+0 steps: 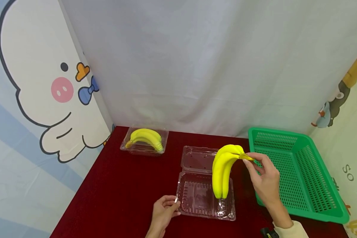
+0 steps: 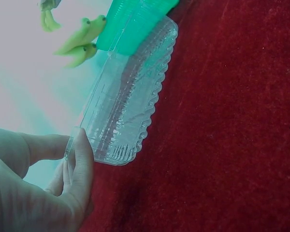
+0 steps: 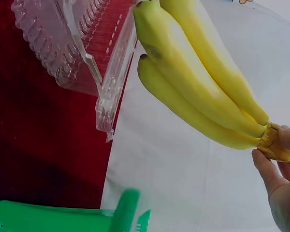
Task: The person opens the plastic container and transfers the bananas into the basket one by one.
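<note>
My right hand [image 1: 265,177] pinches a bunch of yellow bananas [image 1: 223,168] by its stem, the fruit hanging down over an opened clear plastic clamshell box [image 1: 196,198]. In the right wrist view the bananas [image 3: 198,82] spread away from the fingers, tips toward the box [image 3: 82,53]. My left hand [image 1: 163,213] pinches the near left rim of that box between thumb and fingers. The left wrist view shows the same grip, with the left hand [image 2: 43,179] at the rim of the ridged tray [image 2: 121,111]. The lid lies folded back on the far side.
Another clear box [image 1: 165,140] with a bunch of bananas inside stands at the back left. A green plastic basket [image 1: 312,145] sits on the right, beside my right forearm. Dark red cloth [image 1: 131,185] covers the table, and a pale curtain [image 1: 196,66] hangs behind it.
</note>
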The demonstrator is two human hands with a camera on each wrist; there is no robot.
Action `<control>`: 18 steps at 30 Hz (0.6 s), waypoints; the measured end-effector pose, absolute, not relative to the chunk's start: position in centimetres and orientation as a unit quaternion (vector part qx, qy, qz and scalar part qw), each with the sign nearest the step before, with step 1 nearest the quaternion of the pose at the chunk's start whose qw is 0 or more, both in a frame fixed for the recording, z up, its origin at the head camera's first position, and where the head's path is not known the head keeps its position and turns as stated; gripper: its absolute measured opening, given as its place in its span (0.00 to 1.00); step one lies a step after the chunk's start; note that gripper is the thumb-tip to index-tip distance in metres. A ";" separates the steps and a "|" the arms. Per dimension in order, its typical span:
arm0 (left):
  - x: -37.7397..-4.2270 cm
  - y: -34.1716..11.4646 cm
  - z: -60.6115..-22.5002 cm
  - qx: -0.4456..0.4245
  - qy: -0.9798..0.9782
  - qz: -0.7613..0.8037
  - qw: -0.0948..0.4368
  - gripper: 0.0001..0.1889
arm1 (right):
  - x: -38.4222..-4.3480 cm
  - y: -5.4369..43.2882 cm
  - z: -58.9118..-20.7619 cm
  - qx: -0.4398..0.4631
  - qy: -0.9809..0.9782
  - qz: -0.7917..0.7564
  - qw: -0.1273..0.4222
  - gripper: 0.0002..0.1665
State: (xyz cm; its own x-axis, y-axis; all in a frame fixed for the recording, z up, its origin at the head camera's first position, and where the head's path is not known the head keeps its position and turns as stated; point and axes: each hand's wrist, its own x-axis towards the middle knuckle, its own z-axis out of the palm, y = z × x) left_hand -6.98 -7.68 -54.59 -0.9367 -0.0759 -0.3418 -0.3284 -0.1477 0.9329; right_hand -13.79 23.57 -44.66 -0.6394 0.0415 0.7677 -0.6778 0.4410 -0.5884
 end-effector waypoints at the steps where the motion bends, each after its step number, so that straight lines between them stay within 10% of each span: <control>1: -7.0 -7.7 -54.6 -0.155 0.647 0.741 0.085 0.15 | -13.8 23.7 -44.6 0.202 -0.764 0.489 0.370 0.26; 18: -6.9 -7.7 -54.5 -0.149 0.648 0.743 0.082 0.16 | -13.6 26.1 -43.6 0.112 -0.757 0.537 0.354 0.18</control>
